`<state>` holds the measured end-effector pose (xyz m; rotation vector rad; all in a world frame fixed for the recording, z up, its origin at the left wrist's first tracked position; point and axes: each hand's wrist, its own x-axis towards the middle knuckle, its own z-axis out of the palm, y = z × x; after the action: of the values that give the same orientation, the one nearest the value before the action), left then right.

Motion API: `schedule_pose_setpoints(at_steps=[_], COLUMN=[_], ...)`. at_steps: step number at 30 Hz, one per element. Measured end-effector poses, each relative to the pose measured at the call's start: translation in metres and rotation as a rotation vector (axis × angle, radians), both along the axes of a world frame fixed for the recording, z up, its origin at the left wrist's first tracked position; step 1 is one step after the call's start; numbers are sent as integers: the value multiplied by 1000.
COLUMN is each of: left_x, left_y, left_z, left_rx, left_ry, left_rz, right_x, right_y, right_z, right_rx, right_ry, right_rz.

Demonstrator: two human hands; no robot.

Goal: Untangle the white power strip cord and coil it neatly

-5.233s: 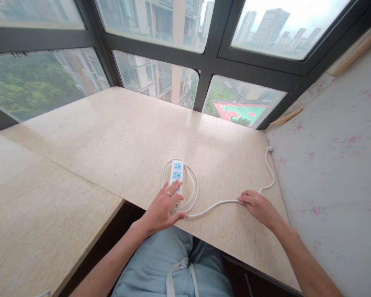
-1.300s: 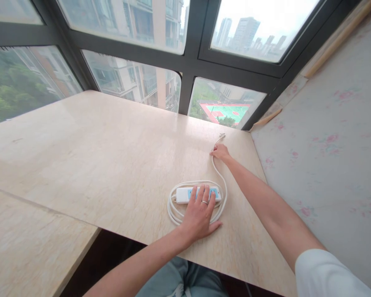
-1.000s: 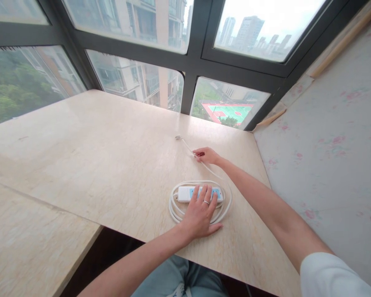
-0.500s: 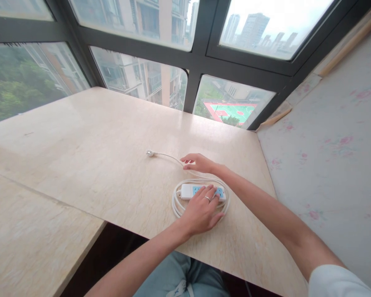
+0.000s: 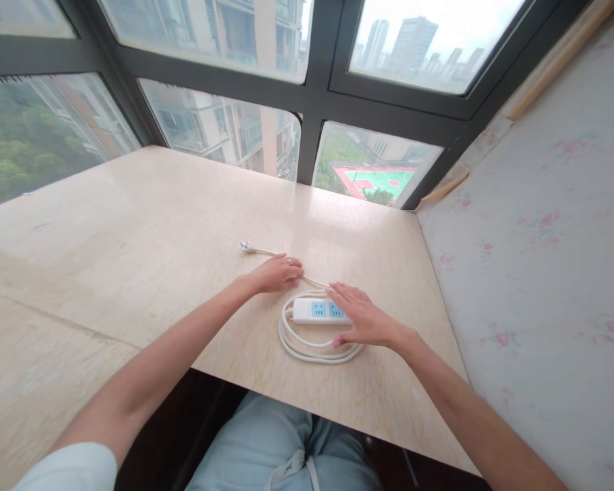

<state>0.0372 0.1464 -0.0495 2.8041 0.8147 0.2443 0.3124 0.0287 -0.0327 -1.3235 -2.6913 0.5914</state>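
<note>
A white power strip (image 5: 301,311) with blue socket faces lies on the tabletop, ringed by loops of its own white cord (image 5: 307,354). The free end of that cord runs left to a plug (image 5: 246,247). My left hand (image 5: 279,274), with a ring on one finger, is closed on the cord between plug and coil; its fingertips are partly hidden. Over the strip's right end my right hand (image 5: 361,317) lies with fingers stretched and thumb apart, covering that end and part of the coil. Whether its palm presses on the strip I cannot tell.
The pale marble-patterned tabletop (image 5: 184,225) reaches back to dark-framed windows (image 5: 317,95). On the right stands a wall (image 5: 532,273) with floral paper. The table's front edge is close to my legs (image 5: 266,436), with a dark gap below at left.
My left hand has left the strip and moved up and left to the cord. My right hand has come down from beside the cord onto the strip's right end.
</note>
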Motion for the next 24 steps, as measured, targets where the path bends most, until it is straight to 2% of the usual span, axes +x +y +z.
schedule_pose_setpoints(at_steps=[3, 7, 11, 16, 21, 24], left_x=[-11, -16, -19, -33, -45, -45], left_y=[-2, -6, -7, -12, -43, -66], left_z=[-9, -11, -7, -3, 3, 10], left_rx=[11, 88, 154, 138, 55, -1], left_ry=[-47, -82, -13, 98, 179, 217], left_rz=[16, 115, 231, 365, 595, 670], right_x=[-3, -2, -2, -5, -9, -10], right_y=[-4, -6, -11, -15, -16, -17], right_z=[-7, -13, -19, -25, -28, -30], right_rx=[58, 164, 258, 360, 411, 424], right_ry=[-30, -36, -31, -7, -2, -1], right_rz=[-3, -1, -22, -48, -85, -101])
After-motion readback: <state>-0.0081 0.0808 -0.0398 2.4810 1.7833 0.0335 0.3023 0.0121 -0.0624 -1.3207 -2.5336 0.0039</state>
